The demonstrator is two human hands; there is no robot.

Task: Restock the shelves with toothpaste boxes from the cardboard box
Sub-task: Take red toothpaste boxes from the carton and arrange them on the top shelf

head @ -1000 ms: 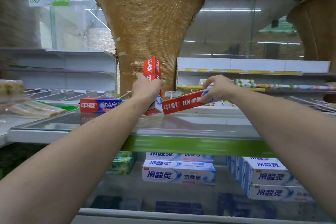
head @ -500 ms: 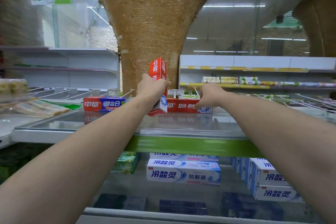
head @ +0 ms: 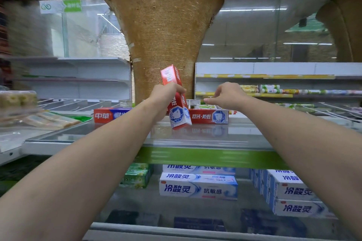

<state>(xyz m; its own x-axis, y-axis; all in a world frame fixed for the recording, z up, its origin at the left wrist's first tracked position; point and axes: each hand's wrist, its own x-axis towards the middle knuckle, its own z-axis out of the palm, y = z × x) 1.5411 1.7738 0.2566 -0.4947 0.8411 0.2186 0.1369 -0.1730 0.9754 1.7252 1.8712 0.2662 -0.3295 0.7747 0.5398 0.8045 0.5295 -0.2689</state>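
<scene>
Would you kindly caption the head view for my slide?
Left hand grips a red toothpaste box upright; right hand hovers above another on the glass shelf.

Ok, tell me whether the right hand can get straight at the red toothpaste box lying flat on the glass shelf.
Probably yes. The right hand hovers empty just above the lying red toothpaste box, nothing between them. Only the tilted red box in the left hand overlaps its left end.

Left hand (head: pixel 166 96) grips; right hand (head: pixel 227 96) hovers, fingers loosely spread.
</scene>
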